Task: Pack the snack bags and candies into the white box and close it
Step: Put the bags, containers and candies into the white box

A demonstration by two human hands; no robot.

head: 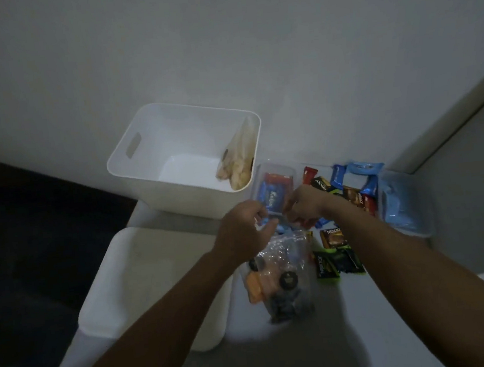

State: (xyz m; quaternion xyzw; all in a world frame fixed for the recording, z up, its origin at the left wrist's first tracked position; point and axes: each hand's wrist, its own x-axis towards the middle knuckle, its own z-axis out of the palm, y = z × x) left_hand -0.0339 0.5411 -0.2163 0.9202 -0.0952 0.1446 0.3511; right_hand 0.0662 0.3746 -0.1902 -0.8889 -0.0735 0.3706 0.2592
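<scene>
Room: we see a dim room with a plain pale wall point(249, 33) and a dark floor point(16, 237) on the left.
Table: we see a white table point(283, 358) under our arms.
Lid: a white lid point(143, 283) lies flat on the near left part of the table.
Clear bag: a clear bag point(283, 277) with orange and dark round snacks lies just right of the lid, and its far end reaches up to both hands.
Left hand: our left hand point(244, 231) is curled at the top of the clear bag and pinches its blue strip.
Right hand: our right hand point(304, 205) is closed on the same end of the bag, just beside the left hand.
Candies: small candies point(334, 238) in brown, green, red and blue wrappers lie loose on the table to the right of the hands.
Blue pack: a soft blue pack point(401, 205) lies at the far right edge.
Small tub: a clear tub point(274, 192) with blue and red packs sits just past the hands.
White box: the white box point(142, 152) stands open, farthest away, by the wall.
Chip bag: a bag of pale chips point(238, 159) leans inside the box on its right wall.
</scene>
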